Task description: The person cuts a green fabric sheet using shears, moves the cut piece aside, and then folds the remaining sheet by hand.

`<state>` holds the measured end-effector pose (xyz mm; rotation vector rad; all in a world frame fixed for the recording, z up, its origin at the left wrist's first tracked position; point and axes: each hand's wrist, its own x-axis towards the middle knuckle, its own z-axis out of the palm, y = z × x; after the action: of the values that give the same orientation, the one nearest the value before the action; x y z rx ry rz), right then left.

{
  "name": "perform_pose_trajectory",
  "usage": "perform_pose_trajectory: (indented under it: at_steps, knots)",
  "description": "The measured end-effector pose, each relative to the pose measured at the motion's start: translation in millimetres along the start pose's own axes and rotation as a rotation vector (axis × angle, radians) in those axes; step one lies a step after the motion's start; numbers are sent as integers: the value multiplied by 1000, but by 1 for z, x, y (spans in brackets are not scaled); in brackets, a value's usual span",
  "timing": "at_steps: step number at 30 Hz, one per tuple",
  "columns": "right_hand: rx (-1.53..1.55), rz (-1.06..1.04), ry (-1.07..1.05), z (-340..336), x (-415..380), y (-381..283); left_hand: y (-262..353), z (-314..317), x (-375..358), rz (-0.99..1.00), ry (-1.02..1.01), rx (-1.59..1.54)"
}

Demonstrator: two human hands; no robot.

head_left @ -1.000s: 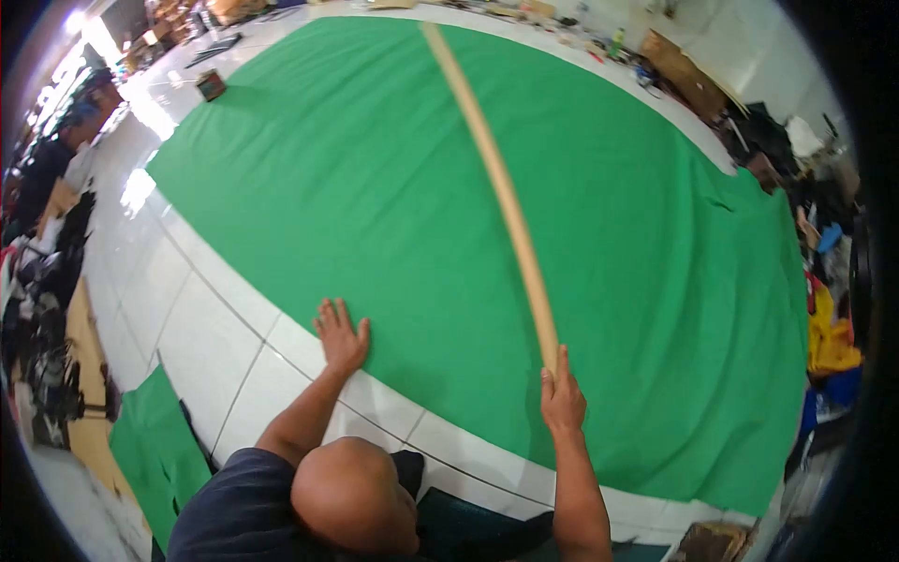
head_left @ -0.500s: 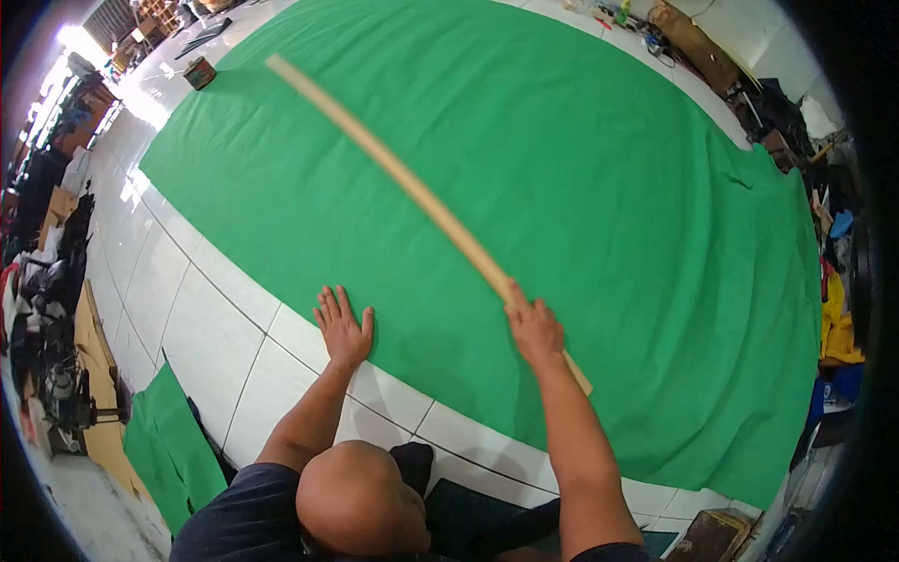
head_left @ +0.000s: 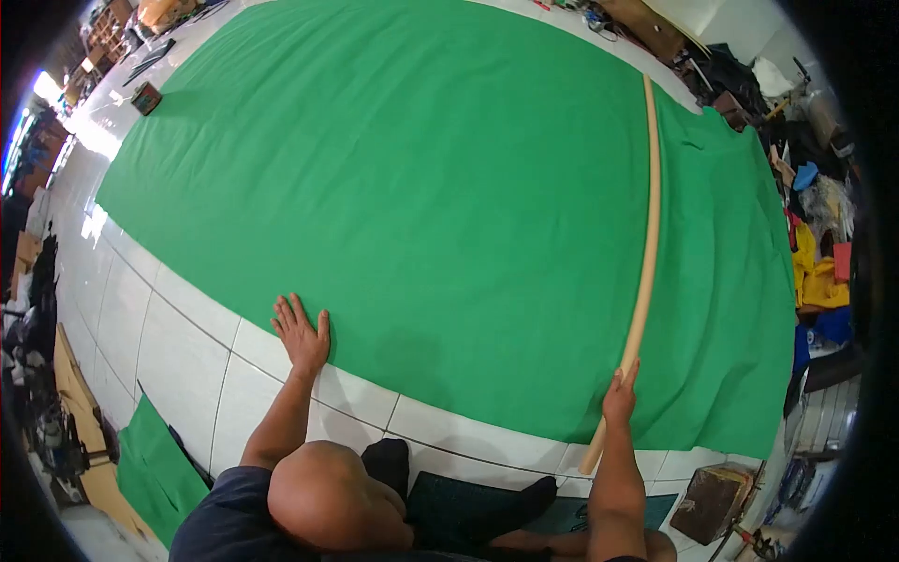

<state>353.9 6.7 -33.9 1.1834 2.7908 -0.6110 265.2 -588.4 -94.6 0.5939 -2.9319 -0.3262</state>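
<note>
A large sheet of green fabric (head_left: pixel 421 206) covers most of the white tiled floor in front of me. My left hand (head_left: pixel 302 335) lies flat on its near edge with the fingers spread. On the right, my right hand (head_left: pixel 620 398) grips a long pale wooden stick (head_left: pixel 652 215) near its lower end. The stick reaches from the near edge of the fabric almost to its far edge. Wrinkles show in the fabric to the right of the stick, while the part to its left looks smoother.
A small tin (head_left: pixel 146 98) stands at the far left corner of the fabric. A smaller green piece (head_left: pixel 159 459) lies at the lower left. A worn brown box (head_left: pixel 714 503) sits at the lower right. Cluttered materials, including yellow cloth (head_left: pixel 819 276), line the right side.
The wooden stick has swung from a slant across the middle to nearly upright on the right, carried by my right hand. My left hand stays flat on the fabric edge. The view has shifted slightly.
</note>
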Motion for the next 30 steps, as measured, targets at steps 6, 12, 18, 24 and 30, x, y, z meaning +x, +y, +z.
perform_pose_trajectory:
  at_steps: [6, 12, 18, 24, 30]
  knots:
    - [207, -359, 206, 44, 1, -17, -16, -21, 24, -82, 82, -283]
    - [70, -523, -88, 51, -32, -140, -14, -7, 74, -152, 187, -32]
    - [-155, -930, -257, 113, -51, -302, -11, 4, 78, -263, 66, 52]
    - [-214, -1395, -176, 191, -40, -444, -8, -4, 80, -254, 51, 35]
    - [-373, -1500, -17, 224, -8, -493, -6, -13, 84, -270, 47, -21]
